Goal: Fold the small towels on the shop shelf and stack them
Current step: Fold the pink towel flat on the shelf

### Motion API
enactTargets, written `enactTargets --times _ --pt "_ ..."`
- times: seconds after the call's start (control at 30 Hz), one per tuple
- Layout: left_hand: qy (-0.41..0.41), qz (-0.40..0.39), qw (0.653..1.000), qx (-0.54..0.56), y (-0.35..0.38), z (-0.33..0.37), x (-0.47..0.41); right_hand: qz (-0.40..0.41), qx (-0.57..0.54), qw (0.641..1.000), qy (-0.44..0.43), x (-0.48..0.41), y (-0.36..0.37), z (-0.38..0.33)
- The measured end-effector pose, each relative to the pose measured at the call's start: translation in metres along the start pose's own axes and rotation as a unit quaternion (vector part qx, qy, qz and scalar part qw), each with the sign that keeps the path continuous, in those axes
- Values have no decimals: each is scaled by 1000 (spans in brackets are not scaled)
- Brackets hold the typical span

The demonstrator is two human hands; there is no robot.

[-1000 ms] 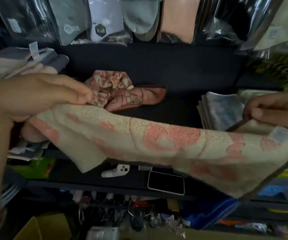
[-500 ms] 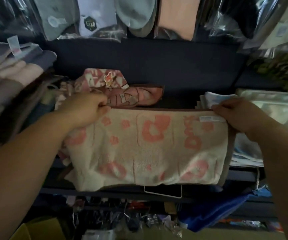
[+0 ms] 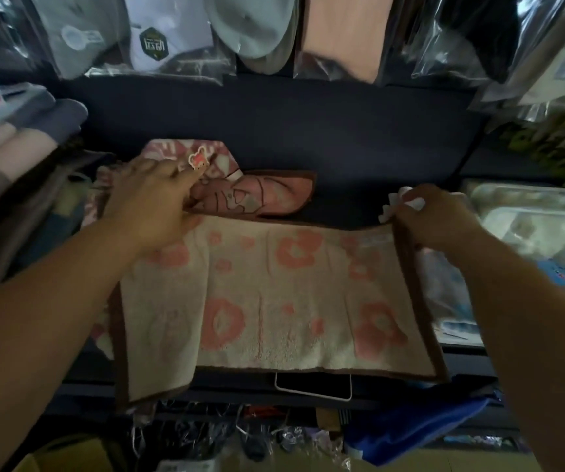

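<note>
blue cloth (image 3: 410, 434): lower level, near right, bunched below the shelf edge.
phone (image 3: 313, 390): white-rimmed with a dark screen, at the shelf's near edge, its far part hidden under the towel.
cream towel (image 3: 274, 301): pink flower print and brown trim, spread flat on the dark shelf (image 3: 342, 141), centre; its near-left corner hangs over the front edge.
left hand (image 3: 151, 206): lies on the towel's far-left corner with fingers stretched out fairly straight, pressing it down; blurred, so whether the thumb has hold of the edge cannot be told.
right hand (image 3: 434, 216): fingers curled, pinching the towel's far-right corner, where a white label (image 3: 407, 201) shows.
pink towel (image 3: 260, 195): crumpled and unfolded, just beyond the cream towel's far edge, touching the left fingertips.
folded stack (image 3: 19, 137): grey and beige cloths, far left.
wrapped goods (image 3: 526, 219): clear packaging, right side.
hanging packets (image 3: 158, 32): a row in plastic sleeves along the far wall, overhead.
</note>
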State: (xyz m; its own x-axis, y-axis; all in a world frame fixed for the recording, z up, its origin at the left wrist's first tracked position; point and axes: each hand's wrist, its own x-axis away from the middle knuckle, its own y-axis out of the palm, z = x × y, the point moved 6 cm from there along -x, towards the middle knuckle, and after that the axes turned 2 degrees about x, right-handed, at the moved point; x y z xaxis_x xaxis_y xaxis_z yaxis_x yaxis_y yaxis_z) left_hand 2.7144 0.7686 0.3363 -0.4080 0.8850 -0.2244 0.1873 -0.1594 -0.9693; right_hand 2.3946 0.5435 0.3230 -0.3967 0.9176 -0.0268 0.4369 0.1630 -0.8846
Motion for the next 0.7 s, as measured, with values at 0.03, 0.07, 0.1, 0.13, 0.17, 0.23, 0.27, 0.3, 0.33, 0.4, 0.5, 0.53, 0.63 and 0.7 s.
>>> enactTargets --times 0.03,0.07,0.1,0.13,0.17,0.23,0.27,0.3,0.33,0.4,0.5,0.53,0.63,0.7 --pt "-19 27 999 10 -2 -2 10 -3 -22 1000 6 5 7 4" --pt "-39 65 997 23 -7 -3 23 0 -39 999 25 14 10 6" --pt "-56 100 993 38 -11 -5 37 7 -50 998 31 20 10 10" --pt "-74 125 988 53 -14 -6 54 2 -43 999 31 29 10 10" --pt "-86 141 984 70 -15 -7 69 -2 -30 999 20 34 9 10" --pt "-117 143 977 104 -9 -13 96 6 17 1000 -9 48 1 1" --pt "-146 125 974 122 -2 -19 106 7 57 998 -22 55 0 -6" --pt "-179 100 969 141 6 -24 116 7 92 995 -38 61 4 -13" --pt "-207 73 963 157 14 -28 125 4 115 991 -64 68 11 -25" --pt "-223 31 958 177 26 -27 138 -22 116 984 -133 81 31 -52" --pt "-226 -2 953 203 39 -22 145 -139 157 952 -223 100 84 -84" --pt "-236 -8 949 211 42 -23 146 -175 178 937 -246 105 103 -91" --pt "-264 -16 939 221 51 -29 147 -243 189 909 -279 116 140 -99" --pt "-281 -24 931 230 54 -32 151 -252 197 899 -300 121 154 -99"
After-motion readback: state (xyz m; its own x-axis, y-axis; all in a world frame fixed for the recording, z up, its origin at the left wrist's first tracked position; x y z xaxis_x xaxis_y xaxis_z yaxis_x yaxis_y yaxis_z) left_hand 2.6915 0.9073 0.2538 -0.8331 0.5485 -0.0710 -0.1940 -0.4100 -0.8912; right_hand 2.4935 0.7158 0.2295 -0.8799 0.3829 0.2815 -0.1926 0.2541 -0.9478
